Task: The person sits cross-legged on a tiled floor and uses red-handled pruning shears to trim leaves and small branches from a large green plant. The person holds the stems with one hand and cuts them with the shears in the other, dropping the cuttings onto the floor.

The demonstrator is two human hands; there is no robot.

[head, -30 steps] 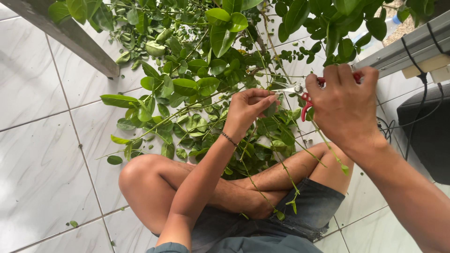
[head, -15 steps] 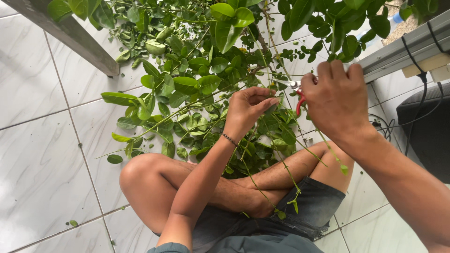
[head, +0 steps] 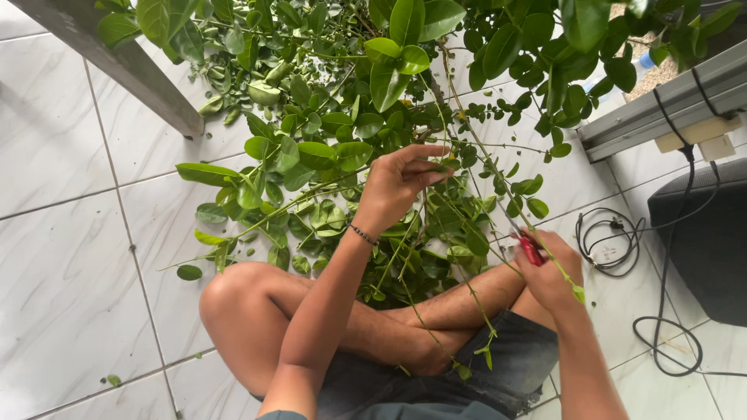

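Note:
My left hand point(head: 398, 185) is raised in front of me, pinching a thin leafy stem point(head: 461, 208) among the green branches point(head: 366, 93). My right hand point(head: 551, 274) is lower, near my right knee, closed around red-handled pruning shears point(head: 531, 249). The shears sit close to the same long stem, which trails down past my right hand. I sit cross-legged on the white tiled floor point(head: 62, 257), with a heap of cut leaves point(head: 311, 210) in front of my legs.
A grey bar point(head: 132, 70) slants across the upper left. At the right lie a coiled black cable point(head: 615, 241), a dark rounded object point(head: 708, 233) and a metal rail point(head: 661, 109) with taped cables. Loose leaves dot the tiles.
My right hand with the shears has dropped from beside the left hand down toward my right knee. The left hand keeps its hold on the stem.

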